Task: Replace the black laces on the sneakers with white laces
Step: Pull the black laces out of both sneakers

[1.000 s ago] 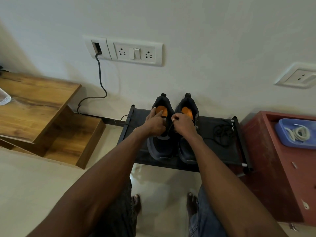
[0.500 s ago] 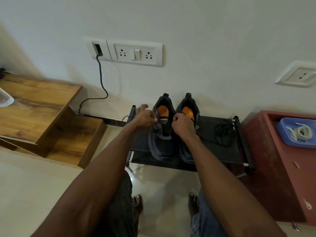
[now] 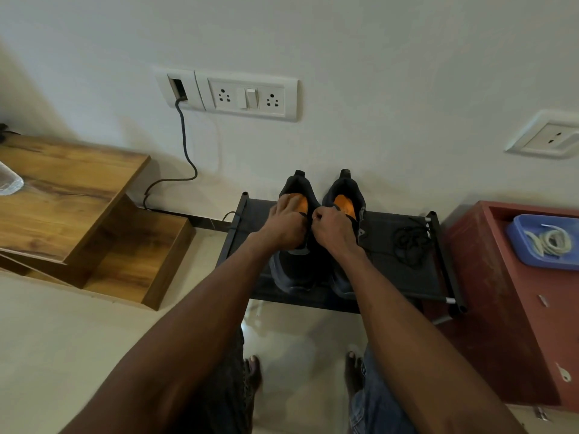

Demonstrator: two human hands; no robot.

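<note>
- Against the picture of half a second ago, the left hand (image 3: 286, 225) has come back from the outer side of the left sneaker (image 3: 293, 245) and is now laid over its tongue, close to the right hand (image 3: 333, 230).
- The two hands, which were pulled apart then, are now nearly touching above the left sneaker's lacing.
- From this it is judged that one length of black lace has been drawn out of an eyelet and the next crossing is being taken up; the unlacing of this shoe is not yet finished.
- A thin black lace (image 3: 305, 216) is pinched by the curled fingers of the right hand, just at the inner edge of the left sneaker.
- The fingers of the left hand are bent over the orange insole; if they hold the lace cannot be told.
- The right sneaker (image 3: 344, 208) is standing just beside the left sneaker, on the same black rack (image 3: 404, 277).
- A loose black lace (image 3: 409, 242) is lying on the rack, to the right of the sneakers; it is judged to be from the right sneaker.
- The white laces (image 3: 548, 242) are waiting in a blue tray (image 3: 520, 245), well apart to the right of the sneakers.
</note>
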